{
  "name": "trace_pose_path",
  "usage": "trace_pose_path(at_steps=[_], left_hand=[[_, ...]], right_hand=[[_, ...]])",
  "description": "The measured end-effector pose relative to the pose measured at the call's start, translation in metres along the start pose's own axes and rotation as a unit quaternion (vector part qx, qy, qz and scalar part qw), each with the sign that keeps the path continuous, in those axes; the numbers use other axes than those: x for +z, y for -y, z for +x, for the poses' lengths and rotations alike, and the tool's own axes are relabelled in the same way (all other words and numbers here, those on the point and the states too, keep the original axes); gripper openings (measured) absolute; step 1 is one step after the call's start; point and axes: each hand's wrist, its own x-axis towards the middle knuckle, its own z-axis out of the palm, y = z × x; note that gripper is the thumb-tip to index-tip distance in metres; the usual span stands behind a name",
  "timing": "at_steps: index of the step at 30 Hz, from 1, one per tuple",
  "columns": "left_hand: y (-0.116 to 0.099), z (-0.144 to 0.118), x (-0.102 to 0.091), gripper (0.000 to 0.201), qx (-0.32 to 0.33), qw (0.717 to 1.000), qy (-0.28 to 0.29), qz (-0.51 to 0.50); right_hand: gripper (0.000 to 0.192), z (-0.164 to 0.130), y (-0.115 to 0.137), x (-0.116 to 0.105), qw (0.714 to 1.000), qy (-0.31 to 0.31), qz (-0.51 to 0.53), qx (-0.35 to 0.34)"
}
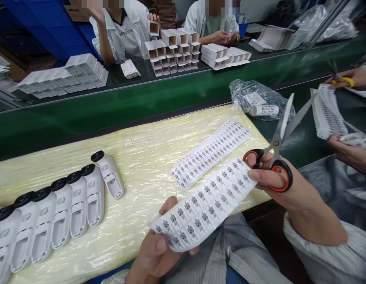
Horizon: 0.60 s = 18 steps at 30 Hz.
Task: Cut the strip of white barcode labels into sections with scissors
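My left hand pinches the near end of a long strip of small printed labels, which slants up to the right. My right hand grips orange-and-black-handled scissors with their blades open, pointing up and right, just past the strip's far end. A second sheet of the same labels lies flat on the yellow plastic-covered pad. A row of several white devices with black caps lies on the pad at the left.
A clear bag with white rolls sits on the green belt. Another person's hands at the right hold scissors and a label sheet. Two people across the belt handle stacked white boxes; more boxes lie far left.
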Motion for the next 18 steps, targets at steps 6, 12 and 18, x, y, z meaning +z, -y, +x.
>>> trace_pose_path(at_steps=[6, 12, 18], left_hand=[[-0.019, 0.008, 0.001, 0.056, 0.034, 0.994, -0.097, 0.043], [-0.031, 0.027, 0.021, 0.064, 0.073, 0.986, -0.139, 0.060], [-0.041, 0.047, 0.023, 0.050, 0.083, 0.960, -0.245, 0.111]], right_hand=[[0.045, 0.025, 0.018, -0.026, 0.998, -0.056, 0.011, -0.042], [0.049, 0.053, 0.031, -0.046, 0.988, -0.111, -0.073, -0.077], [0.038, 0.098, 0.028, -0.067, 0.966, -0.180, -0.175, -0.065]])
